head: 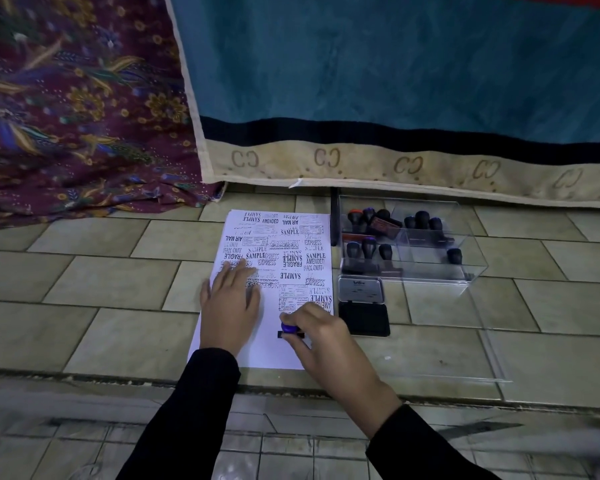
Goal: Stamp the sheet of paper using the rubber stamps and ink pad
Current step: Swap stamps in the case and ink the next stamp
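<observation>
Paper (257, 344) on tiled floor (101, 282); right fingers (302, 344) clasp stamp (289, 329), left flat

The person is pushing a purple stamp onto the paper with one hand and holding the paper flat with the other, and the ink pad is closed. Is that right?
Not quite. The head view shows the ink pad open, its lid tipped up behind it. The rest holds: the right hand presses the purple stamp onto the paper, and the left hand lies flat on it.

Tiled floor (111, 285), teal blanket (378, 64) with beige border, purple floral cloth (70, 98) at left
</observation>
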The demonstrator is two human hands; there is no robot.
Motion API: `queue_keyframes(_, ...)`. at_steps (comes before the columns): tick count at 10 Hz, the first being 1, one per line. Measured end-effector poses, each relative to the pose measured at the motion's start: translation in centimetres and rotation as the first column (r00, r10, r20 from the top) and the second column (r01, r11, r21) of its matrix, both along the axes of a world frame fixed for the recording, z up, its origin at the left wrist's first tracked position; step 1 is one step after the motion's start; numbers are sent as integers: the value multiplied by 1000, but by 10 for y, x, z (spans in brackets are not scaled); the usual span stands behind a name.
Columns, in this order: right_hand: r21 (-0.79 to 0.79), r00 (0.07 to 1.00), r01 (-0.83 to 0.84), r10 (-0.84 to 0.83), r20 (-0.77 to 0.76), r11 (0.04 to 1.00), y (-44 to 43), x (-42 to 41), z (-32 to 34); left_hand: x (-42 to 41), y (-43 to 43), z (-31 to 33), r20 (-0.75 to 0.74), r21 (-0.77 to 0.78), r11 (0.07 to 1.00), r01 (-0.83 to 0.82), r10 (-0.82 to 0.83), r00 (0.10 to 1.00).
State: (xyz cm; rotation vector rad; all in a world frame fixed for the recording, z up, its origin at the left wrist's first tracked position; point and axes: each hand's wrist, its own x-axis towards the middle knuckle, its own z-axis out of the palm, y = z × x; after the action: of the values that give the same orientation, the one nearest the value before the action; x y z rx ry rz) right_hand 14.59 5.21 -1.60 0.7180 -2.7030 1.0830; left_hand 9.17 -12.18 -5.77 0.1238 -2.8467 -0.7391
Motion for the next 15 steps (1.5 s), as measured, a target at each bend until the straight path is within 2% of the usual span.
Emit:
queue_keyframes(2,-8,999,24,-24,48,1000,-4,-16,6,0,0,0,0,4,1000,-5,5,1000)
queue_keyframes(4,17,1000,-11,11,3,1000,2,0,-7,0,1,-1,0,9,1000,-13,13,1000)
queue_keyframes(5,-42,1000,-4,4,0,999,0,-6,-3,0,1,0,7,6,1000,-13,13,1000)
queue_keyframes(6,-21,999,-30,29,-22,999,3,6,-11,0,2,1,1,3,1000,-15,15,1000)
queue_keyframes(7,-114,997,-5,-3,-75,993,9,12,-13,1,1,1,4,-10,1000,-16,16,1000)
queue_keyframes(8,-415,957,238,-286,-57,878,38,-5,6,2,1,0,-1,-11,1000,-9,9,1000)
queue_keyframes(9,-461,880,381,-467,-87,802,78,-35,31,1,2,-1,-7,-24,1000,-10,10,1000)
queue_keyframes(10,-510,782,527,-623,-21,679,141,-83,53,0,2,-1,-5,-16,1000,-16,16,1000)
queue_keyframes(11,-443,727,611,-687,-13,656,190,-130,55,1,3,1,-11,-3,1000,-16,16,1000)
queue_keyframes(12,-290,702,676,-711,-25,678,209,-157,50,2,4,3,-10,1,1000,-16,16,1000)
queue_keyframes(13,-130,733,670,-679,-39,731,213,-180,41,2,4,3,-15,5,1000,-17,17,1000)
queue_keyframes(14,-47,744,667,-668,2,743,211,-191,32,2,3,2,-19,2,1000,-19,19,1000)
queue_keyframes(15,164,738,663,-674,20,731,211,-200,25,2,3,0,-30,12,1000,-19,19,999)
